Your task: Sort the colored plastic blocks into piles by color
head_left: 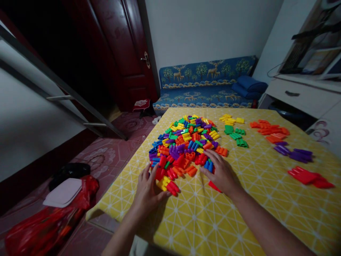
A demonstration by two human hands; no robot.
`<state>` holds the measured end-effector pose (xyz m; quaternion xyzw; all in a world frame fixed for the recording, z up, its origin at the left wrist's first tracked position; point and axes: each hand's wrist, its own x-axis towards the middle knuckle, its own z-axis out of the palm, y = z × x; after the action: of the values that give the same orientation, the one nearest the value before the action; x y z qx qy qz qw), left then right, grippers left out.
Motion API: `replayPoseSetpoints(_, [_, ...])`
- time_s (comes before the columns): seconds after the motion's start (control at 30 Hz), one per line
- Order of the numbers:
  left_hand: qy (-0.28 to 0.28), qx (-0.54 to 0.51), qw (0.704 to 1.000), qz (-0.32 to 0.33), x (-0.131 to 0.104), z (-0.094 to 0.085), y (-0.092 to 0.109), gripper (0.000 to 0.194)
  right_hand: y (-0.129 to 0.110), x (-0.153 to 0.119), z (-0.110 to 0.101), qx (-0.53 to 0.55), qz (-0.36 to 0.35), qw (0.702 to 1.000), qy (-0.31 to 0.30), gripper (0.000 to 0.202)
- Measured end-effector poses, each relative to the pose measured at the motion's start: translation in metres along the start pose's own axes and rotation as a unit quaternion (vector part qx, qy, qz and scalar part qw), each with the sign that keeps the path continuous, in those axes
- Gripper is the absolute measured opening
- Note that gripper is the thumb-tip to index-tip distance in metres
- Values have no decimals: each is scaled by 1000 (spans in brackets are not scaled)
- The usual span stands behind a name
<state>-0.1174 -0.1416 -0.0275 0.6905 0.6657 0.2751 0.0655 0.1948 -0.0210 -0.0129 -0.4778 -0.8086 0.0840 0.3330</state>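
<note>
A heap of colourful plastic building pieces [183, 137], tube-shaped and joined in rows, lies on the yellow tablecloth [194, 213]. My left hand [146, 190] cups the near left edge of the heap, fingers and thumb apart. Its thumb is close to a yellow-and-red piece [170, 185]; whether they touch is unclear. On the near right edge, my right hand [220, 174] rests with fingers spread, beside blue pieces [208, 165] and red ones. A red piece [214, 186] lies partly hidden below that palm. Neither hand visibly grips a piece.
Right of the heap lie separate groups of yellow [229, 119], green [236, 136], orange [270, 129], purple [294, 153] and red pieces [310, 177]. A blue patterned sofa [202, 94] stands behind the table. Red plastic bags [50, 224] are on the floor at left.
</note>
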Motion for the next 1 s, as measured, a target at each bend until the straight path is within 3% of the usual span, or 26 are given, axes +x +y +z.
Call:
replayPoseSetpoints(0.1, [28,36,999,28,22,11,29,90,1,0,1,-8,-7,1000,5,58])
replayPoseSetpoints(0.17, [14,64,995,70,38,16,46,84,1,-1,2,-10,-11,1000,7,58])
replayPoseSetpoints(0.37, [-7,117,977,179,79,22,77,72,-1,-1,2,-2,-10,1000,17,54])
replayPoseSetpoints(0.5, [22,77,976,201,121,26,91,41,-1,-1,3,1,-10,1000,26,57])
replayPoseSetpoints(0.63, [127,-89,979,130,161,44,94,19,1,-2,3,-3,-4,1000,29,60])
replayPoseSetpoints(0.7, [173,-213,959,65,170,56,91,17,2,-2,4,-2,-2,1000,29,60])
replayPoseSetpoints(0.8, [186,-343,921,-5,171,68,82,24,2,-2,5,3,-4,999,34,62])
replayPoseSetpoints(1.0, [163,-379,909,52,160,69,71,28,1,-1,4,-10,0,1000,24,62])
